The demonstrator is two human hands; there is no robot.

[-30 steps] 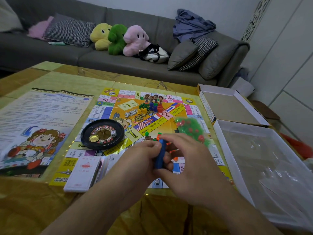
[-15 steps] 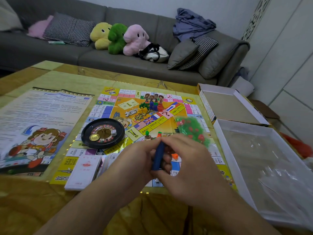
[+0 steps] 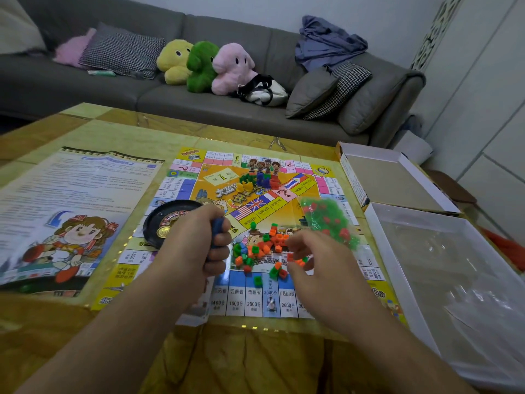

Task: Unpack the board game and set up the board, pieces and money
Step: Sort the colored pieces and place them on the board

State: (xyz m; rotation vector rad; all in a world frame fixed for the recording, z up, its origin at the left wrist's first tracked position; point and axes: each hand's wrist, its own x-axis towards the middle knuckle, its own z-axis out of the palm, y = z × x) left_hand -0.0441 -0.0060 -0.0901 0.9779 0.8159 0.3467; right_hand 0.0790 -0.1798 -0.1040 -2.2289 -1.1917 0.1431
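Two hands at work, one view, from the head.

Item, left hand (image 3: 196, 245): grip clamped round a dark blue piece (image 3: 218, 226), fist upright above the board (image 3: 287, 304).

Item, right hand (image 3: 318, 260): fingers loosely curled over the loose heap; whether the grip pinches a cube, I cannot tell.

Item, small cubes (image 3: 255, 250): orange, green and red, scattered on the board between the two grips, unsorted.

Item, plastic bag (image 3: 329, 220): just beyond the right grip, holding green and red pieces, seemingly not yet emptied.

Item, roulette wheel (image 3: 159, 223): black dish, partly behind the left grip, a gold coin in it.

Item, player tokens (image 3: 262, 179): clustered well beyond both grips, mid-board.

Item, rule sheet (image 3: 65, 211): spread flat, far side of the left grip.

Item, box tray (image 3: 454, 294): beside the right grip, only clear plastic wrap inside.

Item, box lid (image 3: 395, 180): beyond the tray, upturned, nothing in it.

Progress, by judgement: well along. Board laid and box unpacked; cubes want sorting, bag wants emptying. Money is not plainly seen.
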